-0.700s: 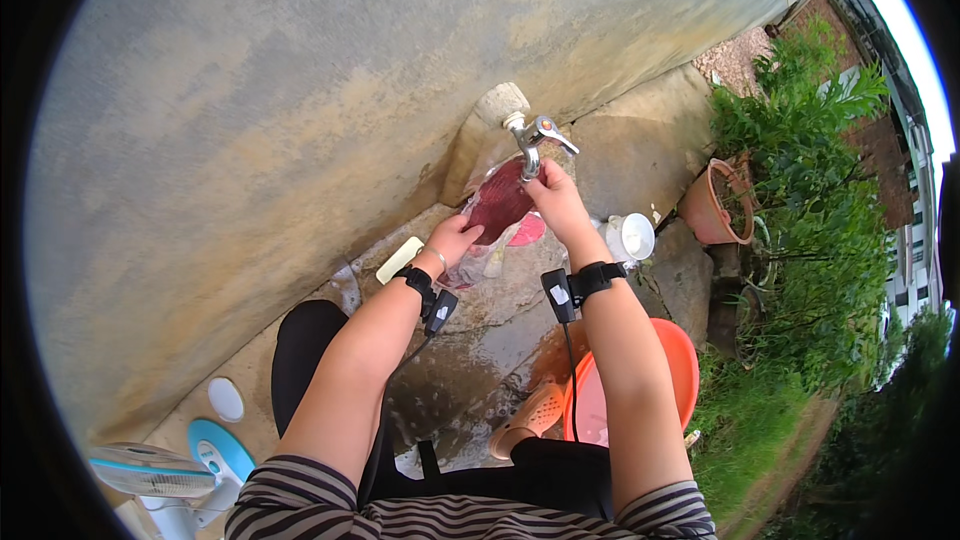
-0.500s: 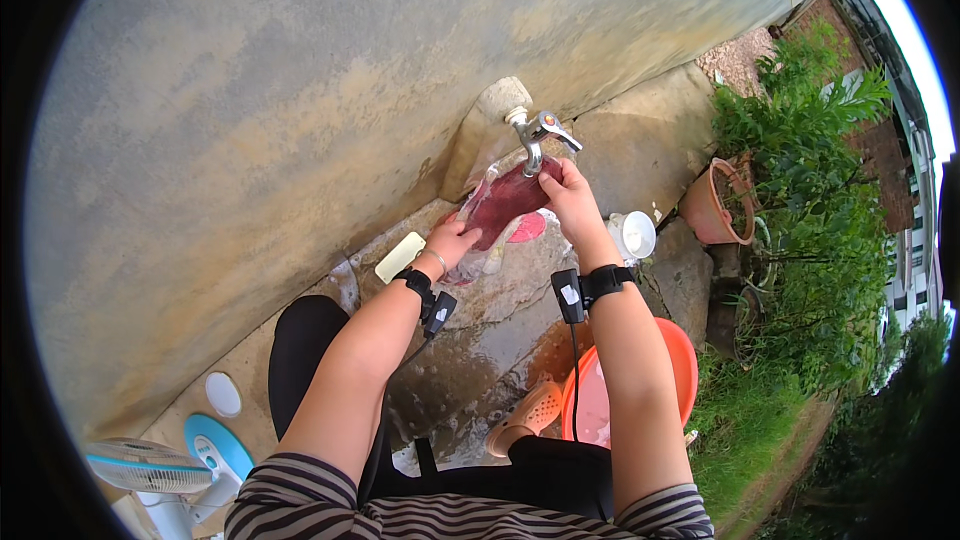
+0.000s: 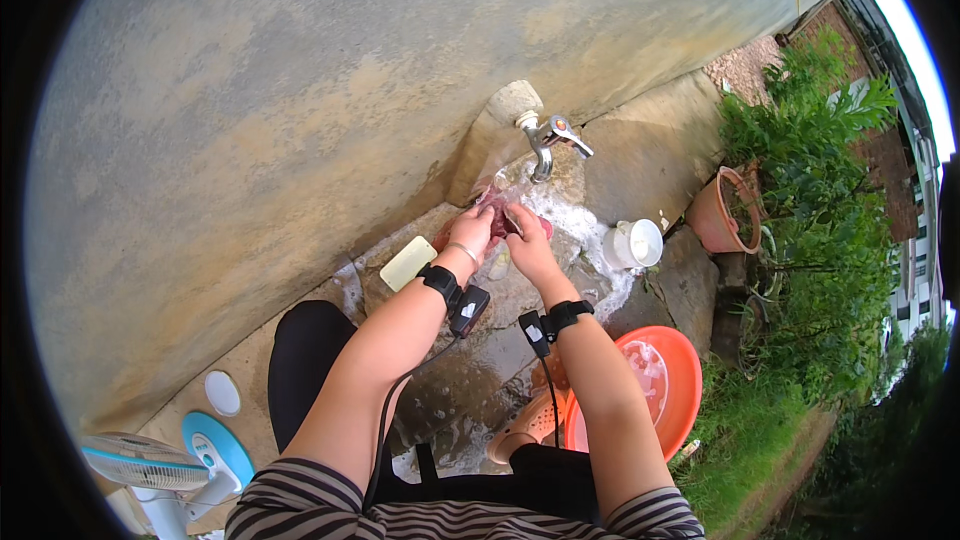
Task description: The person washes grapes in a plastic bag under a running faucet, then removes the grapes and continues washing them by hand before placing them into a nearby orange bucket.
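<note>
Below a metal tap (image 3: 545, 148) on the wall, a wet, dark red cloth (image 3: 499, 202) is bunched between my two hands. My left hand (image 3: 472, 230) grips it from the left, fingers curled in. My right hand (image 3: 530, 245) pinches its right side close by; its fingertips are partly hidden. Folds and hands cover much of the cloth. White suds (image 3: 570, 215) spread over the stone right of my hands. Left of my left wrist lies a pale yellow rectangular slab (image 3: 408, 262), its kind unclear.
A white tub (image 3: 634, 243) stands on the stone at right. An orange basin (image 3: 683, 390) with soapy water sits by my right forearm, beside an orange clog (image 3: 530, 417). Potted plants (image 3: 722, 212) line the right. A fan (image 3: 150, 465) lies at lower left.
The cloth, stretched out under the tap before, is now gathered lower down. My right hand has moved left and down towards my left hand. More suds show on the stone.
</note>
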### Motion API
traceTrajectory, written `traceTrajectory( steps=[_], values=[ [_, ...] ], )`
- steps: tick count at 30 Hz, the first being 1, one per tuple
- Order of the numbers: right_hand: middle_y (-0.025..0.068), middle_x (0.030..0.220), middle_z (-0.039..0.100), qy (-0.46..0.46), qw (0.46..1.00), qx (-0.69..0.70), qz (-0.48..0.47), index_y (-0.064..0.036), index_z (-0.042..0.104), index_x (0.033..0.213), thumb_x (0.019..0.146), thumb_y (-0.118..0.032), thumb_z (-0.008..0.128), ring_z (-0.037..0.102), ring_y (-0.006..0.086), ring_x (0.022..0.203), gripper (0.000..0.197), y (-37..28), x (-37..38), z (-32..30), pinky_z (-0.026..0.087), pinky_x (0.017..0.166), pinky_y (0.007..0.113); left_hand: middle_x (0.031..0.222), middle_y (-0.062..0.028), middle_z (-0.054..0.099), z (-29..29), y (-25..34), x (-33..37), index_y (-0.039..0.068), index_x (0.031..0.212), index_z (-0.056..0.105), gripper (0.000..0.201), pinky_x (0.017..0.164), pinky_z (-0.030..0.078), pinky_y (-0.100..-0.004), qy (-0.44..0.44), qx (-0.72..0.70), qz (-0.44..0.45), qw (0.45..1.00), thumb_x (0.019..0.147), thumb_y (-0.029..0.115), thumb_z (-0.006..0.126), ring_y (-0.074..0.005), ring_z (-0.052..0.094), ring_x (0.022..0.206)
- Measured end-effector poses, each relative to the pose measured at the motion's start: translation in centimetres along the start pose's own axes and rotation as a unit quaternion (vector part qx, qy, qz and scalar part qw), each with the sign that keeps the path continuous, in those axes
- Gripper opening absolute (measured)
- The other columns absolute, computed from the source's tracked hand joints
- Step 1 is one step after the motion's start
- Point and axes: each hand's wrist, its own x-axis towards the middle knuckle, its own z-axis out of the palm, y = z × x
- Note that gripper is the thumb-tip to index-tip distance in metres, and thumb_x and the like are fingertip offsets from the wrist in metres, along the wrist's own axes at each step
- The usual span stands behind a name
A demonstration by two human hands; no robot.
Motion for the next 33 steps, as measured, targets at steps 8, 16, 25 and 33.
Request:
traceTrajectory(
  steps=[8, 16, 25, 33],
  values=[
    [0.0088, 0.115, 0.054, -0.039, 0.866, 0.421, 0.267, -0.0102, 0.019, 0.146, 0.091, -0.021, 0.053, 0.051, 0.0181, 0.104, 0.065, -4.0, 0.8, 0.4, 0.043, 0.090, 0.032, 0.124, -0.0108, 0.054, 0.0, -2.0, -0.7, 0.001, 0.121, 0.054, 0.034, 0.091, 0.043, -0.0302, -0.126, 0.164, 0.178, 0.962, 0.090, 0.012, 0.047, -0.0195, 0.053, 0.110],
    [0.0113, 0.104, 0.059, -0.091, 0.751, 0.539, 0.370, -0.0038, 0.042, 0.123, 0.096, -0.021, 0.045, 0.063, 0.0228, 0.089, 0.032, -4.5, 1.4, -1.6, 0.056, 0.071, 0.037, 0.122, -0.0163, 0.051, -3.5, -1.4, -0.7, -0.001, 0.115, 0.054, 0.037, 0.095, 0.040, -0.0325, 0.024, 0.364, 0.250, 0.897, 0.081, 0.013, 0.062, -0.0235, 0.049, 0.114],
    [0.0098, 0.099, 0.061, -0.156, 0.898, 0.344, 0.226, -0.0010, 0.049, 0.114, 0.085, -0.012, 0.061, 0.061, 0.0165, 0.085, 0.034, -5.4, 3.1, -1.6, 0.053, 0.068, 0.031, 0.099, -0.0060, 0.063, -5.5, -0.3, 1.3, 0.001, 0.111, 0.055, 0.033, 0.079, 0.049, -0.0291, -0.002, 0.149, 0.200, 0.968, 0.086, 0.021, 0.064, -0.0150, 0.060, 0.087],
    [0.0105, 0.090, 0.062, -0.091, 0.970, 0.153, 0.169, 0.0026, 0.056, 0.102, 0.077, -0.018, 0.071, 0.059, 0.0179, 0.079, 0.036, -6.2, 3.2, -2.1, 0.048, 0.070, 0.031, 0.096, -0.0044, 0.064, -4.5, 0.6, -1.0, 0.002, 0.107, 0.058, 0.035, 0.078, 0.048, -0.0290, 0.027, 0.327, 0.197, 0.924, 0.092, 0.033, 0.054, -0.0150, 0.060, 0.085]
  ],
)
